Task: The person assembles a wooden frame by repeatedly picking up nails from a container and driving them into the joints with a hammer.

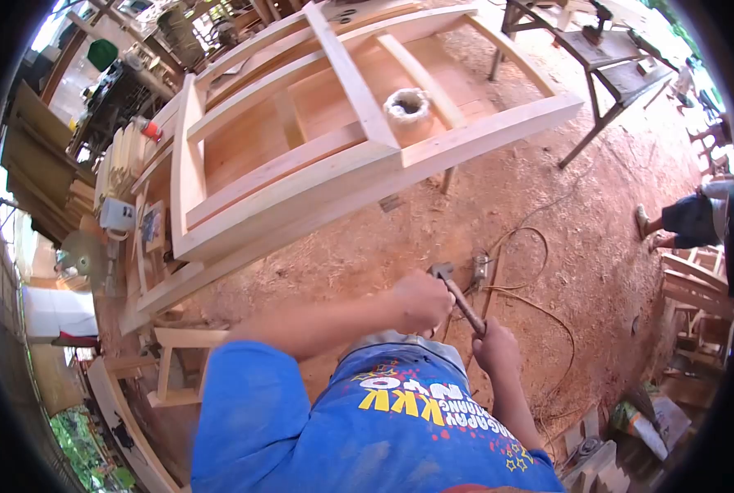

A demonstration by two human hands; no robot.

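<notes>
In front of my body, my right hand is closed around the lower end of the wooden handle of a hammer. The hammer slants up and to the left, its metal head at the upper end. My left hand is closed beside the head, against or very near the upper handle. Its fingers face away, so what they hold, if anything, is hidden. Beyond my hands stands a large pale wooden frame with crossing bars. A whitish round container with a dark opening sits within the frame.
A cord loops over the shaving-covered ground to the right. A work table stands at upper right, and a person at the right edge. Stacked wood strips and a white jug are at left.
</notes>
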